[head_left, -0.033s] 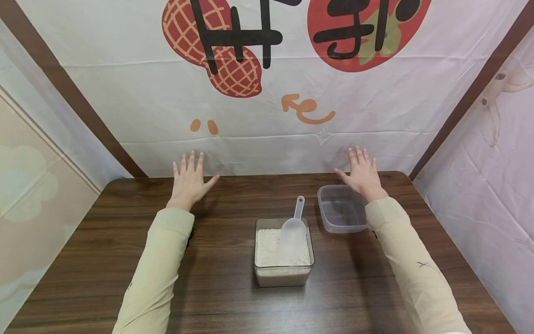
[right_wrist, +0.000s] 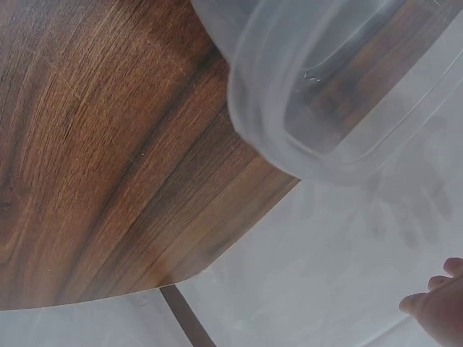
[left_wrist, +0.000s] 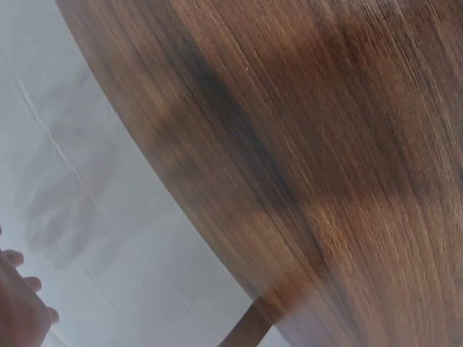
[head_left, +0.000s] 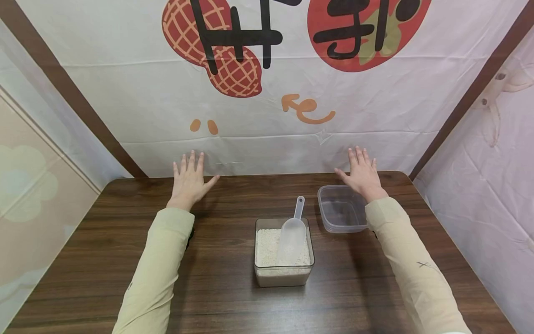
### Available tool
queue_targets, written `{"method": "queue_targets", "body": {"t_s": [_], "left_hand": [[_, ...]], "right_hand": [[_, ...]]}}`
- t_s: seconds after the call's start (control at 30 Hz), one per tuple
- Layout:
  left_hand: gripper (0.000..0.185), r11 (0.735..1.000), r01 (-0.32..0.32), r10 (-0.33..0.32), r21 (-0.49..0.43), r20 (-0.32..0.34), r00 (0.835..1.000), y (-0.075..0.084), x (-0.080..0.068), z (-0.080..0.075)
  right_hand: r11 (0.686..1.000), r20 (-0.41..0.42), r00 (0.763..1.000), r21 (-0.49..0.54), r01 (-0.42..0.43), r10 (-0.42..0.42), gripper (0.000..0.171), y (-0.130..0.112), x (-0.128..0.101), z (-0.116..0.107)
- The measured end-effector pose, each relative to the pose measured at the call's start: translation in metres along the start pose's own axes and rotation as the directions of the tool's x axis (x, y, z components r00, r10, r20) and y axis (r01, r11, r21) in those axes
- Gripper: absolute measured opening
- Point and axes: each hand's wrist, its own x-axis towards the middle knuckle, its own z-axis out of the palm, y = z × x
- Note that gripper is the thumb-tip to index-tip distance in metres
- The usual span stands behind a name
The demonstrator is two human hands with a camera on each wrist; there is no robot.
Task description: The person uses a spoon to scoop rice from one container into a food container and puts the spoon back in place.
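Everything unmoved, left hand [head_left: 187, 184] and right hand [head_left: 362, 176] spread, scoop [head_left: 293, 236] aligned front-to-back, handle [head_left: 299, 207] pointing away, slightly right

The left arm [head_left: 150, 278] and right arm [head_left: 417, 273] reach forward, slanting inward, covered to the wrists [head_left: 375, 192] by pale sleeves [head_left: 175, 222]. The left grip [head_left: 187, 185] and right grip [head_left: 363, 176] are well apart, at nearly the same height, backs facing the head camera. On each, the fingers [head_left: 200, 163] are straight, spread and pointing away; each thumb [head_left: 212, 181] stands out inward. Each wrist view catches its grip only at a lower corner.
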Motion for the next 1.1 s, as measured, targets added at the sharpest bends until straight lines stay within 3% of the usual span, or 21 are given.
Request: {"method": "queue_targets", "body": {"t_s": [0.43,0.73,1.1], "left_hand": [[0.084,1.0,-0.031,0.031,-0.001,-0.019,0.999,0.005,0.0,-0.006],[0.088,0.995,-0.103,0.103,0.008,-0.009,0.995,0.017,-0.002,-0.006],[0.086,0.982,-0.186,0.186,0.023,0.005,0.983,0.031,-0.006,-0.007]], "right_hand": [[1.0,0.013,1.0,0.017,0.018,-0.018,0.083,-0.004,0.001,-0.003],[0.998,0.028,0.998,-0.017,0.059,-0.058,0.081,-0.006,0.003,-0.005],[0.996,0.078,0.993,0.012,0.091,-0.091,0.081,-0.013,0.0,-0.007]]}}
